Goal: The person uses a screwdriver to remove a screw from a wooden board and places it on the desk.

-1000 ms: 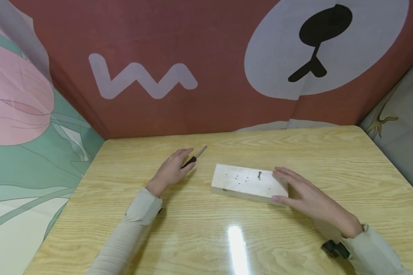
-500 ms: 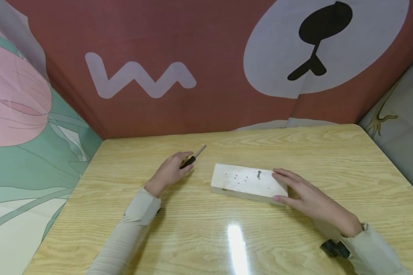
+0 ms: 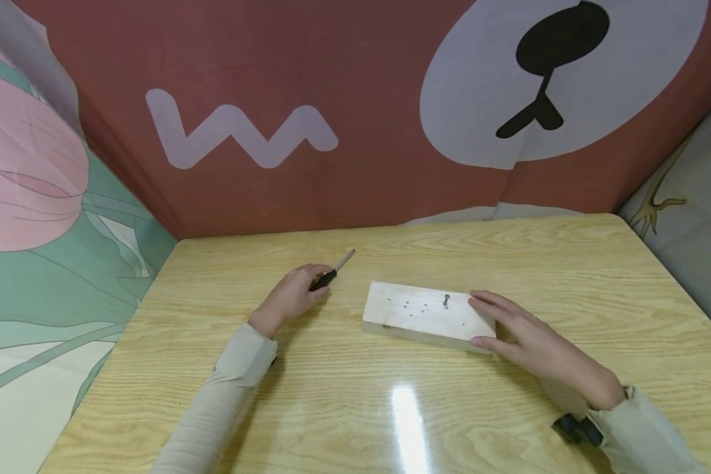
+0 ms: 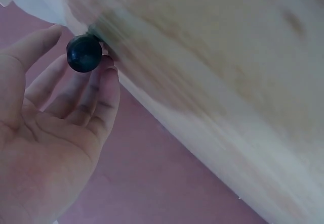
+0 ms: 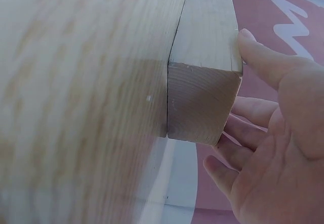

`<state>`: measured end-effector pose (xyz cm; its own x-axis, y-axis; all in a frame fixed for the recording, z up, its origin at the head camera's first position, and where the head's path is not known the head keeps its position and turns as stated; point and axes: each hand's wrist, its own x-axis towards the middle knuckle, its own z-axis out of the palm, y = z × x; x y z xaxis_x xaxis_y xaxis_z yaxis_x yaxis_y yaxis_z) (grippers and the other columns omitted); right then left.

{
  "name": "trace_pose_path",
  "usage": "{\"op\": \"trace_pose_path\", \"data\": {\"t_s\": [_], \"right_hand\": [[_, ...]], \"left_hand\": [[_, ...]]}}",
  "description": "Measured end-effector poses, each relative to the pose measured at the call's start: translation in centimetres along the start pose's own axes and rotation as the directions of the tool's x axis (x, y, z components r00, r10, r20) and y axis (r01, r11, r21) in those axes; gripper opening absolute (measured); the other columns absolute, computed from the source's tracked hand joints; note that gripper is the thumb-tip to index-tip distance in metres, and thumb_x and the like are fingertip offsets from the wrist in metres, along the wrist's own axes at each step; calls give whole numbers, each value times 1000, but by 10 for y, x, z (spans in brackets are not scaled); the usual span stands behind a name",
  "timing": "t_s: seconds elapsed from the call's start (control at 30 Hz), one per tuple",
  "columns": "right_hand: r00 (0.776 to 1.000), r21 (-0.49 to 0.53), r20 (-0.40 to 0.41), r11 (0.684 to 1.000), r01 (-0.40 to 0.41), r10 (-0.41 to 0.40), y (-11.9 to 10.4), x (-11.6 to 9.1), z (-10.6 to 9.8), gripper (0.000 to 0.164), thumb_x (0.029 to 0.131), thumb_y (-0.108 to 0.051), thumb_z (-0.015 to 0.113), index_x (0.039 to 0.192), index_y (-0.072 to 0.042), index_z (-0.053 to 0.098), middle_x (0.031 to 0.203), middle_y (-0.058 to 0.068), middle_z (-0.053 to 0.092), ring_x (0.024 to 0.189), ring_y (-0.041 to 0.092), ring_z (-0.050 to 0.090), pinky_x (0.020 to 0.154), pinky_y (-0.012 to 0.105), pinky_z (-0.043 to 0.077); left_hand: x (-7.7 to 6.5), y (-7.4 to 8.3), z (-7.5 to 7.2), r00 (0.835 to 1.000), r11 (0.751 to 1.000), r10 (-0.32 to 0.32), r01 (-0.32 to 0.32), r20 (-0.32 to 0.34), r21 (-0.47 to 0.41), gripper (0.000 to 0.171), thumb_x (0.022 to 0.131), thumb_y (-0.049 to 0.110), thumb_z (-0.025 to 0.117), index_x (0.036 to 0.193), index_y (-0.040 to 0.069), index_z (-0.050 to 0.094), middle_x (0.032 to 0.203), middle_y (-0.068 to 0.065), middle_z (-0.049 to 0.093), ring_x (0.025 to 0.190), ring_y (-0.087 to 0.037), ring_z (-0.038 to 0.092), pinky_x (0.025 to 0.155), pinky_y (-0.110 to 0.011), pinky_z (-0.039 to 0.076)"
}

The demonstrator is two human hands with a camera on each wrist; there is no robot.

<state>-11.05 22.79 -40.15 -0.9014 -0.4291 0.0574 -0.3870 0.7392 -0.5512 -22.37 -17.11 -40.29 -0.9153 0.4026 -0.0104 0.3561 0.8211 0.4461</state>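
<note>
On the tabletop lies a screwdriver [image 3: 323, 280] with a black handle and a metal shank angled toward the back. My left hand [image 3: 290, 296] is around its handle, fingers on the far side and thumb on the near side. In the left wrist view, a small gap shows between the thumb and the round handle end [image 4: 84, 53]. A pale wooden block [image 3: 415, 315] with several small holes lies right of the screwdriver. One screw [image 3: 447, 301] stands up from its top. My right hand [image 3: 527, 336] grips the block's right end between thumb and fingers.
The wood-grain table [image 3: 308, 408] ends at a reddish cloth backdrop [image 3: 272, 197] with a printed cartoon muzzle. Printed cloth also hangs at the left and right sides. A dark device [image 3: 576, 429] is strapped under the right wrist.
My left fingers and thumb have drawn closer to the screwdriver handle. The right hand and the wooden block stay almost where they were.
</note>
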Motion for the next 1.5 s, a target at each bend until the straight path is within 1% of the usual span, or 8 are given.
{"op": "trace_pose_path", "data": {"t_s": [0.13, 0.37, 0.5, 0.67, 0.83, 1.07, 1.3, 1.5], "right_hand": [[1000, 13, 6, 1000, 2, -2, 0, 0, 0, 70, 96, -41, 63, 149, 0, 41, 155, 22, 36, 140, 47, 37, 105, 66, 40], [1000, 21, 5, 1000, 1, -1, 1, 0, 0, 70, 96, -41, 63, 149, -1, 41, 155, 22, 35, 140, 47, 36, 105, 67, 40], [1000, 29, 4, 1000, 3, -3, 1, -1, 0, 70, 96, -39, 64, 149, -1, 41, 156, 22, 35, 140, 47, 36, 104, 67, 39], [1000, 30, 2, 1000, 3, -3, 0, -2, 0, 70, 96, -40, 64, 150, -1, 40, 156, 22, 35, 140, 47, 36, 104, 68, 39], [1000, 25, 1, 1000, 11, -11, 0, -2, 0, 70, 96, -39, 64, 150, -1, 40, 155, 22, 35, 140, 47, 36, 104, 67, 40], [1000, 13, -12, 1000, 27, -26, 0, -2, 0, 68, 96, -37, 65, 149, -1, 42, 154, 21, 37, 139, 46, 38, 103, 66, 41], [999, -8, -27, 999, 45, -45, -1, -2, 1, 66, 96, -37, 65, 148, -1, 44, 154, 19, 37, 139, 43, 38, 102, 63, 43], [998, -16, -28, 999, 49, -50, 0, -3, 0, 66, 95, -36, 66, 146, 0, 46, 152, 21, 40, 138, 44, 39, 101, 64, 43]], "left_hand": [[1, -2, 0, 1000, 1000, 0, 0, 8, 13, 41, 94, 14, 69, 134, 5, 61, 124, -16, 66, 107, -28, 65, 92, -44, 55], [2, -4, -2, 999, 998, 47, -47, -7, 37, 40, 91, 5, 70, 130, 3, 63, 124, -16, 67, 108, -30, 66, 94, -46, 55], [2, -5, -2, 999, 998, 50, -50, -4, 40, 39, 90, 3, 70, 129, 4, 64, 122, -16, 68, 108, -29, 66, 93, -46, 55], [0, -4, -3, 1000, 1000, 2, -2, -3, 31, 37, 91, 5, 70, 128, 3, 64, 117, -17, 69, 105, -29, 67, 93, -45, 55], [0, -1, -3, 999, 999, -40, 40, -11, 15, 30, 91, 4, 69, 120, 3, 67, 110, -16, 71, 101, -28, 67, 90, -43, 56], [1, 0, -2, 997, 999, -42, 42, -64, -3, 20, 88, 4, 71, 108, 6, 70, 101, -11, 71, 89, -22, 65, 81, -39, 56], [0, 0, -3, 993, 999, -40, 37, -110, -28, 19, 87, 5, 70, 106, 6, 72, 108, -12, 72, 92, -22, 65, 80, -38, 55], [0, 2, -4, 989, 996, -61, 50, -138, -79, 23, 90, 5, 68, 113, 2, 70, 112, -15, 71, 84, -20, 65, 70, -31, 54]]}}
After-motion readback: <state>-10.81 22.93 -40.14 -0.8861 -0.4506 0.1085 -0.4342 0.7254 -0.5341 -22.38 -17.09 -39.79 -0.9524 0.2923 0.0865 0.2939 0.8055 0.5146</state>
